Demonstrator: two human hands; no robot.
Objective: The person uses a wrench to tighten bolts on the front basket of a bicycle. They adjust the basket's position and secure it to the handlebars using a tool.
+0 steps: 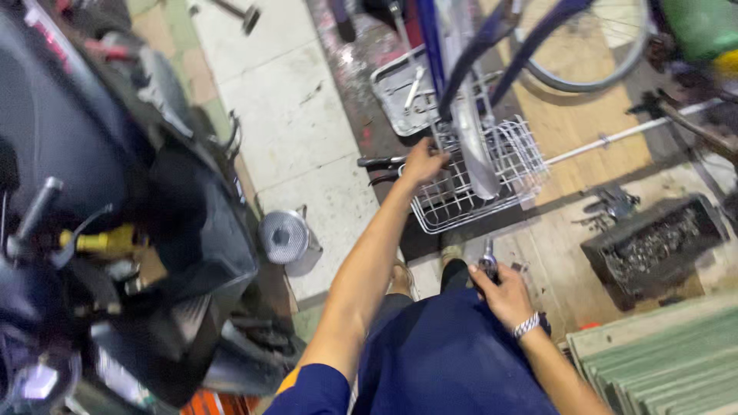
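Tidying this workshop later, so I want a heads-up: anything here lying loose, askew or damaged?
Yes. A white wire basket lies on the floor under the bicycle's wheel, the left hand on its rim. Pliers lie loose beside it. The right hand holds a metal tool.

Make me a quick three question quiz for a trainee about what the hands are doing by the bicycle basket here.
1. True or false: the left hand is reaching to the edge of the white wire basket.
2. What does the right hand hold? A) a metal tool B) a paint brush C) a cup
3. Fill in: on the floor to the right of the basket sits a dark ____ of small metal parts.

Key
1. True; the fingers are at the basket's left edge, beside the bicycle mudguard.
2. A; a small metal tool sticks up from the fist, its exact kind unclear.
3. Tray.
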